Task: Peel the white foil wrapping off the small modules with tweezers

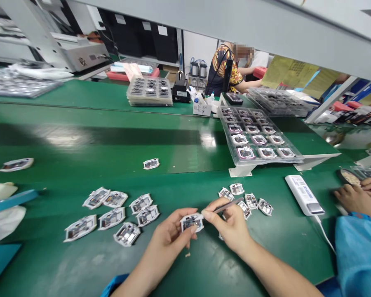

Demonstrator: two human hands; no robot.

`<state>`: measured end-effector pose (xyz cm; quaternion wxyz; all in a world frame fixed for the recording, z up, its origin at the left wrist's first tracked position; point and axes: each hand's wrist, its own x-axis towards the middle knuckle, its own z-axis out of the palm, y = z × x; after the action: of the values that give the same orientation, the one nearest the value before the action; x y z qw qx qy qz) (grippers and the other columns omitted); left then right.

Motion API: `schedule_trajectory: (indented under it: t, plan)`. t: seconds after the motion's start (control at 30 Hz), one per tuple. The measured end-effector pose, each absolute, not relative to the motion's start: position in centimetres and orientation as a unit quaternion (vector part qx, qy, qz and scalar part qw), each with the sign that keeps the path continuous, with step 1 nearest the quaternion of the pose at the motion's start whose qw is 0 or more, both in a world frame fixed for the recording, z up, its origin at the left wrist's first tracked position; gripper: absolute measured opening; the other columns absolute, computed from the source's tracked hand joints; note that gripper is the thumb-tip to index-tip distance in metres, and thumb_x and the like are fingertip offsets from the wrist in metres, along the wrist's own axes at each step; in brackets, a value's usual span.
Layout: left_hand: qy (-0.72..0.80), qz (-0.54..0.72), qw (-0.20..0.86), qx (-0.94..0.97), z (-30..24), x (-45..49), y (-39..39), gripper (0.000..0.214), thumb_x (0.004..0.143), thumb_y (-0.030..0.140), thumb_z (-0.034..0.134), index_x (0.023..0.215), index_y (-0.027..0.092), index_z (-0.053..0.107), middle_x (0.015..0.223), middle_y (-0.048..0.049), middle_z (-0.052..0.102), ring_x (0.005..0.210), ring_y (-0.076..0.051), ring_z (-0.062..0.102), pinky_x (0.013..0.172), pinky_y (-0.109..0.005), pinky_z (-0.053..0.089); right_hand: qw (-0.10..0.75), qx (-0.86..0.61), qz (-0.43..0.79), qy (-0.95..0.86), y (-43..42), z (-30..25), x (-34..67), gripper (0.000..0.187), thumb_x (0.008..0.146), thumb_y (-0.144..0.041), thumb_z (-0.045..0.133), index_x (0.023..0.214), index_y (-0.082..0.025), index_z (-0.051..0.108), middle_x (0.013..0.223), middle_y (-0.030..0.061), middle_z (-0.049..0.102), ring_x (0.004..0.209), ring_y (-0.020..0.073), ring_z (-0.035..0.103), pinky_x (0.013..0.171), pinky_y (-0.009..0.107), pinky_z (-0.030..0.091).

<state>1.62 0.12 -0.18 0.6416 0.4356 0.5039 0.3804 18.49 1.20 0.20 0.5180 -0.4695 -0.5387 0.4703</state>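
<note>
Between the fingers and thumb of my left hand (170, 235) is a white-framed watch housing (191, 223) with a circuit board inside, its open side facing up. My right hand (230, 225) is closed around a pair of tweezers (230, 204), which points up and to the right. The thumb and fingertips of that hand touch the housing's right end. Several similar housings (111, 218) lie on the green bench to the left of my left hand. Another loose group of housings (251, 201) lies just beyond my right hand, which partly hides some of them.
A clear tray of housings (259, 140) rests on a raised stand at the back right. A white handheld device (304, 196) with a cable lies right. Stacked trays (150, 90) stand at the back. A co-worker's hands (357, 200) are at the right edge; another person (224, 68) sits behind.
</note>
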Motion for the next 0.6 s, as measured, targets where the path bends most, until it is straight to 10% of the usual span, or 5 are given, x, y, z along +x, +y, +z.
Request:
schedule_trajectory:
  t: [0.6]
  plan:
    - [0.545,0.405,0.632,0.374,-0.2,2.5,0.0,0.042,0.073,0.053,0.070,0.093,0.017,0.063,0.057,0.0061,0.053,0.048,-0.010,0.043,0.045,-0.020,0.032,0.513,-0.465,0.409,-0.595,0.5,0.0,17.9,0.006,0.083,-0.024,0.071,0.078,-0.020,0.070,0.075,0.0046,0.073,0.073,0.0198,0.068,0.071,0.033,0.053]
